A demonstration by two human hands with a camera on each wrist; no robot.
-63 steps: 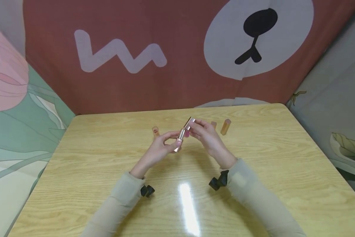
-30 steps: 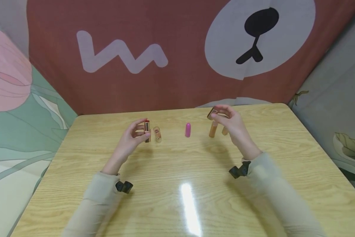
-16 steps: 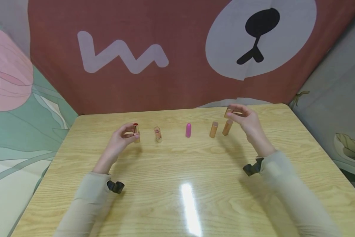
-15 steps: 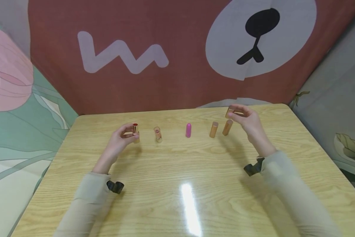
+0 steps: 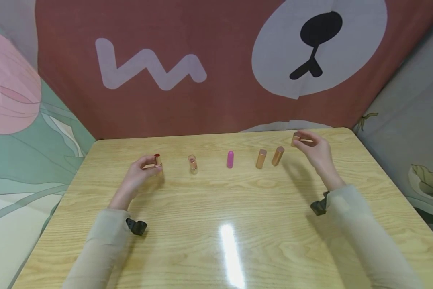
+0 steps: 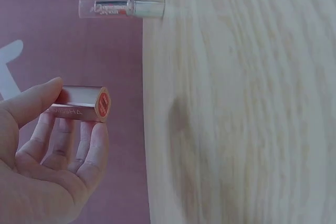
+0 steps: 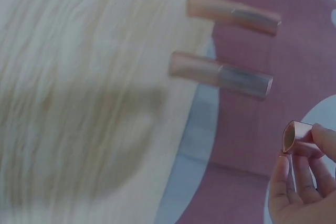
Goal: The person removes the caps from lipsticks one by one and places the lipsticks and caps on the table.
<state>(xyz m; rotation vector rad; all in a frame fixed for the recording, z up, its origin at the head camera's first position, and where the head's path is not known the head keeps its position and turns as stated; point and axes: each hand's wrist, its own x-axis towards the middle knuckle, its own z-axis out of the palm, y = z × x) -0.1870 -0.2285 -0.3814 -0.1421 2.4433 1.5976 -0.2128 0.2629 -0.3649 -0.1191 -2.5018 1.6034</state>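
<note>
My left hand (image 5: 138,175) pinches an uncapped rose-gold lipstick (image 5: 157,160) near the table's left end, its open top upward with red showing inside. In the left wrist view, a red round label marks the base of this lipstick (image 6: 79,102), held between thumb and fingers. At the back right, my right hand (image 5: 318,155) pinches the matching rose-gold lipstick cap (image 5: 295,139) with thumb and fingertips. The right wrist view shows the hollow open end of the cap (image 7: 302,139). Both hands are held above the tabletop, far apart.
Between the hands, a row stands on the wooden table (image 5: 209,208): a clear-cased lipstick (image 5: 193,164), a bright pink tube (image 5: 230,159), and two orange-gold lipstick tubes, a left one (image 5: 261,159) and a right one (image 5: 278,156). A red-brown printed cloth (image 5: 223,104) hangs behind the back edge.
The hands were together at the centre with the cap and lipstick lined up. They have separated: the lipstick has gone left and lower, the cap right past the orange-gold tubes.
</note>
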